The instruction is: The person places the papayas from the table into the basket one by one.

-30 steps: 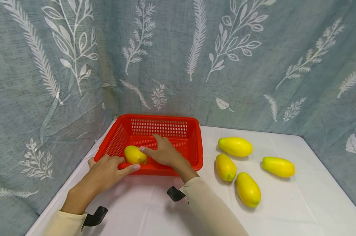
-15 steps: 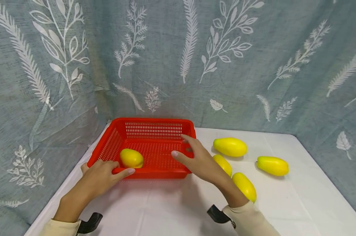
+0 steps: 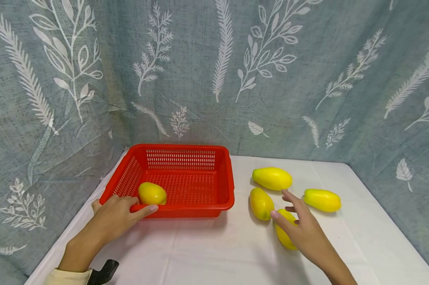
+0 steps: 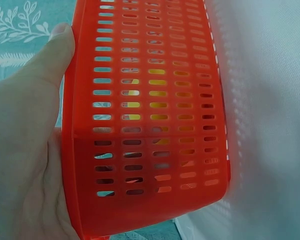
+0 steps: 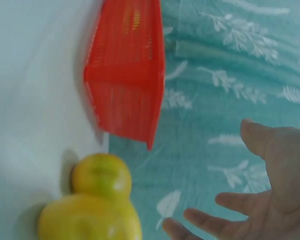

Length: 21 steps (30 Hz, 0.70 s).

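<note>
A red slotted plastic basket (image 3: 193, 207) stands at the left of the table. My left hand (image 3: 112, 217) grips its near left corner, thumb lying along the rim; the left wrist view has the slotted wall (image 4: 150, 120) close up. One yellow papaya (image 3: 152, 194) lies in the basket near that hand. My right hand (image 3: 307, 227) hovers with spread fingers over a papaya (image 3: 283, 233), partly hiding it. Just left of those fingers lies another papaya (image 3: 261, 204). In the right wrist view the hand (image 5: 275, 180) holds nothing, above two overlapping papayas (image 5: 102, 175).
Farther back on the table lies a papaya (image 3: 272, 178), and one more papaya (image 3: 322, 200) is to the right of my right hand. A white cloth (image 3: 200, 253) covers the table. Grey-green leaf-print curtains (image 3: 200, 79) enclose the back and sides.
My right hand has left the papaya in the basket, moving out over the rim and rightward to above the papayas on the table. My left hand keeps its grip on the corner.
</note>
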Each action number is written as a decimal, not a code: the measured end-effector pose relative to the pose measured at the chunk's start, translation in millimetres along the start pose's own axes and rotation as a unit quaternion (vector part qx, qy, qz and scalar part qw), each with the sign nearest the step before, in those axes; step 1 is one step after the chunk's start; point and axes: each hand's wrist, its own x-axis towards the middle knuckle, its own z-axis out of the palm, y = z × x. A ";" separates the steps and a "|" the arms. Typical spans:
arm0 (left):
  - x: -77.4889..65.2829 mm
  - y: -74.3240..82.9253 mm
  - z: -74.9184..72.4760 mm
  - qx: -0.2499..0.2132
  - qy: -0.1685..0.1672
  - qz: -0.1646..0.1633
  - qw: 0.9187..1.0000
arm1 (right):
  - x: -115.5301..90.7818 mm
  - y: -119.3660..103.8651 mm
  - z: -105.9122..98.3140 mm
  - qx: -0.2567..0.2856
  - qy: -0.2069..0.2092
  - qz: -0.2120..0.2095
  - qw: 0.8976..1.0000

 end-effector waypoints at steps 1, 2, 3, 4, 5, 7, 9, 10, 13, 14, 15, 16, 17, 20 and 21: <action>0.0 0.1 -0.1 0.001 -0.001 -0.001 1.000 | -4.4 5.2 -2.6 -0.001 0.000 0.014 1.000; 0.1 0.1 0.0 0.001 -0.001 -0.002 1.000 | -8.5 10.5 -4.9 -0.002 -0.002 0.029 1.000; 0.2 0.0 0.1 0.003 -0.001 -0.002 1.000 | -12.6 15.4 -6.8 -0.004 -0.003 0.044 0.999; 0.2 -0.2 0.2 0.004 -0.001 -0.002 1.000 | -16.5 20.5 -8.5 -0.006 -0.005 0.056 0.998; 0.2 -0.1 0.2 0.004 -0.002 -0.003 1.000 | -20.4 25.4 -9.8 -0.007 -0.007 0.068 0.998; 0.0 -0.5 0.5 0.005 0.001 -0.003 1.000 | -27.1 35.1 -11.6 -0.009 -0.008 0.084 0.996; -0.3 -0.7 0.8 0.005 0.003 -0.002 1.000 | -32.1 43.6 -12.3 -0.014 -0.004 0.087 0.996; -0.4 -0.5 0.8 0.005 0.004 -0.002 1.000 | -33.5 47.2 -12.4 -0.017 0.001 0.086 0.996; -0.6 -0.1 1.0 0.004 0.007 -0.001 1.000 | -36.2 55.6 -11.8 -0.027 0.012 0.080 0.996; -0.6 0.1 1.2 0.005 0.007 -0.001 1.000 | -36.0 58.0 -11.5 -0.030 0.014 0.079 0.996; -0.5 0.5 1.5 0.005 0.008 -0.001 1.000 | -35.6 59.9 -11.1 -0.031 0.014 0.080 0.996; -1.1 0.3 1.5 0.006 0.008 -0.002 1.000 | -34.4 61.4 -10.2 -0.032 0.012 0.084 0.996; -1.4 0.3 1.6 0.006 0.007 -0.003 1.000 | -33.2 62.8 -9.5 -0.031 0.008 0.090 0.995; -1.6 0.6 1.4 0.006 0.004 -0.005 1.000 | -27.0 66.0 -7.4 -0.032 -0.011 0.117 0.993; -1.5 0.8 1.2 0.005 0.003 -0.005 1.000 | -24.9 66.9 -6.8 -0.033 -0.019 0.126 0.991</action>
